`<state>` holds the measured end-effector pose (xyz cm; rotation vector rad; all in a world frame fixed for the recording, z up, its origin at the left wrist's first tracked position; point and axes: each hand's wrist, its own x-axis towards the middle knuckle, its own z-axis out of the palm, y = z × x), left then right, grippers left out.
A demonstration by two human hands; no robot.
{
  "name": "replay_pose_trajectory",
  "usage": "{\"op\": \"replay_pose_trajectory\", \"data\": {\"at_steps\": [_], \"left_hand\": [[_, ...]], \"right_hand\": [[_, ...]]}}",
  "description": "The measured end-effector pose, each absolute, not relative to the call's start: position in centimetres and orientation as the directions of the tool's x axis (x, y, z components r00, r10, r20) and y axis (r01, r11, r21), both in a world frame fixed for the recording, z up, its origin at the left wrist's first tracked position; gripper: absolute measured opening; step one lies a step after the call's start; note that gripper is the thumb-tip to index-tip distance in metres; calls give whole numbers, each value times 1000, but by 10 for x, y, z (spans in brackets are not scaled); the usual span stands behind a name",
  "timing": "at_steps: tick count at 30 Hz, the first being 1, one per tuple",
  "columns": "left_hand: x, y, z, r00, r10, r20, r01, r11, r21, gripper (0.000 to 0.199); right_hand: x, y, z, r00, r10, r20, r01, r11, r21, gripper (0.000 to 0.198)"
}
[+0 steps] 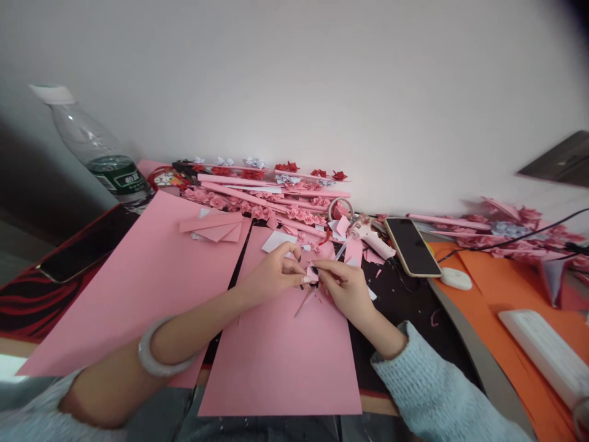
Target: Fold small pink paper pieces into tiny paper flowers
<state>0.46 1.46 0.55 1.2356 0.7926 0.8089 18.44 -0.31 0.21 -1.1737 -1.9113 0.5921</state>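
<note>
Both hands meet over a large pink paper sheet (289, 362). A small pink paper piece (311, 274) is pinched between the fingertips of my left hand (271, 273) and my right hand (344, 288). Its exact folded shape is too small to tell. Just under the hands a thin pointed tool, perhaps a scissor blade (304, 302), lies on the sheet; its other end is hidden. A white paper scrap (278, 241) rests behind my left hand.
Paper flowers on pink stems (257, 199) line the wall. A glue gun (375, 238), a tape roll (340, 210) and a phone (413, 247) lie right of centre. A water bottle (99, 147) stands at left. Orange paper (492, 301) carries a white power strip (545, 356).
</note>
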Motion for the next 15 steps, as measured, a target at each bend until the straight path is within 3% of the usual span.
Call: {"op": "replay_pose_trajectory", "data": {"at_steps": [9,15], "left_hand": [[3,18,5,478,876,-67,-162,164,973,34],[2,19,3,467,879,-99,-195,212,958,32]], "right_hand": [[184,-4,13,-436,759,482,481,650,-588,33],[186,-3,11,-490,726,483,504,688,-523,36]]}}
